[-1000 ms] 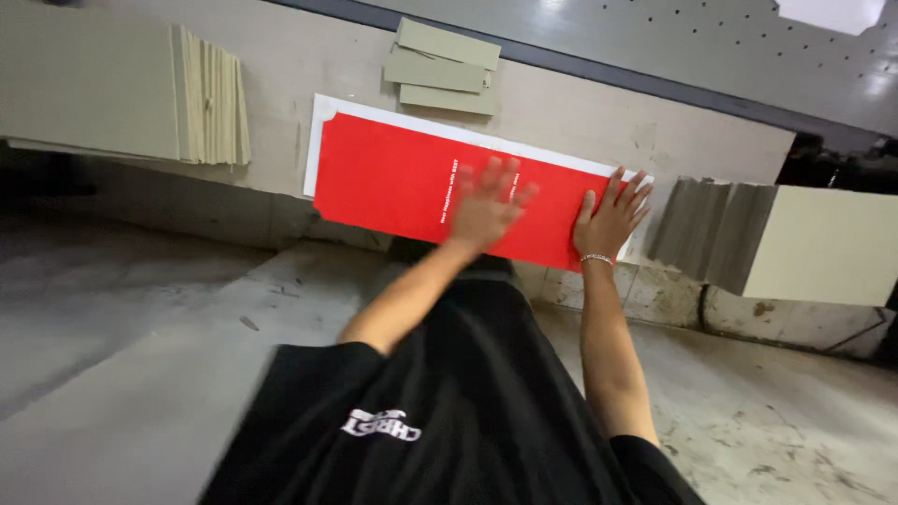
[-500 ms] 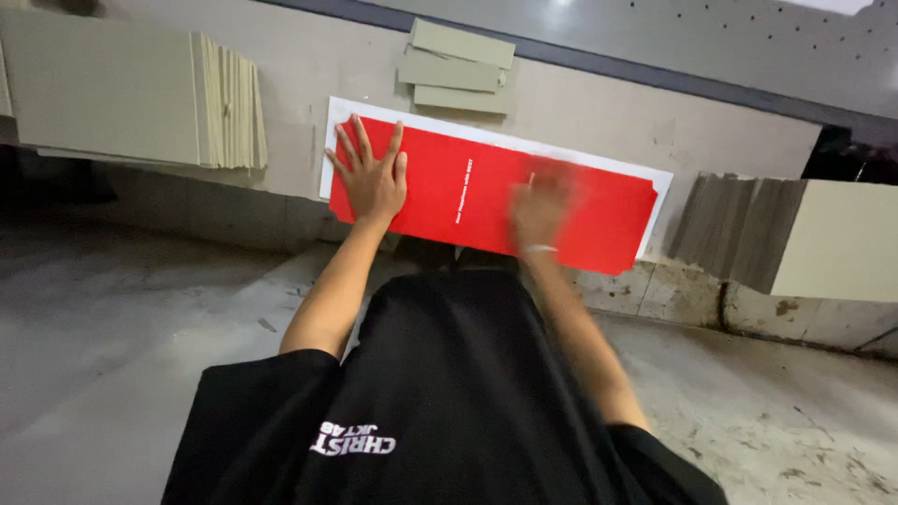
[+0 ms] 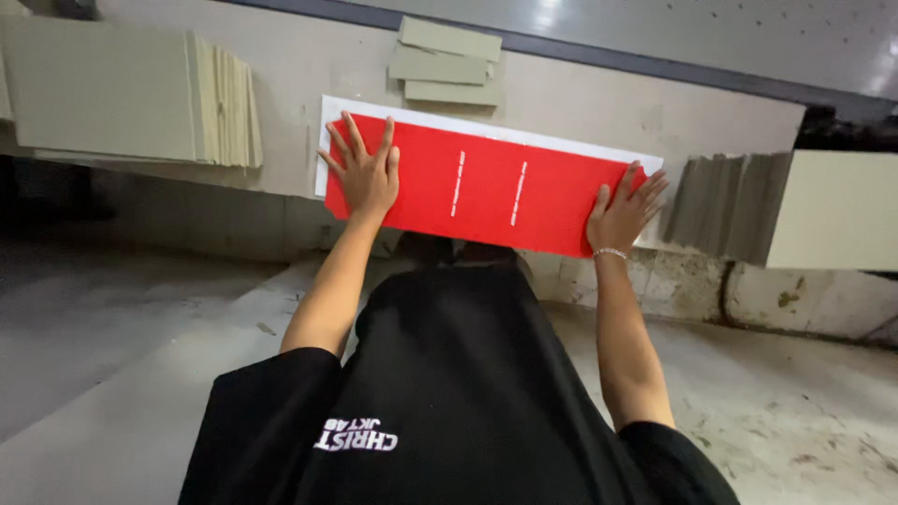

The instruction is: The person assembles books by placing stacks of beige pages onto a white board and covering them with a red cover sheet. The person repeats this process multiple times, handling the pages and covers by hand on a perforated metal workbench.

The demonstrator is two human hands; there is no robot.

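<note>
Grey concrete floor (image 3: 122, 374) (stained), beige worktop (image 3: 580, 103)

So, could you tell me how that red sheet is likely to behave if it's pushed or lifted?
The red sheet looks thin and flat, so probably light and bendy when lifted. It lies on a white sheet, so it may slide. The left hand and right hand press flat on its ends, likely steadying it.

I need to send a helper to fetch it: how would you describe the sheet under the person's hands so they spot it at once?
On the long beige workbench, between two stacks of grey-green boards, lies a red sheet on a white backing. The left hand and right hand press flat on its ends. It is the only bright red thing, with two thin pale lines across its middle.
</note>
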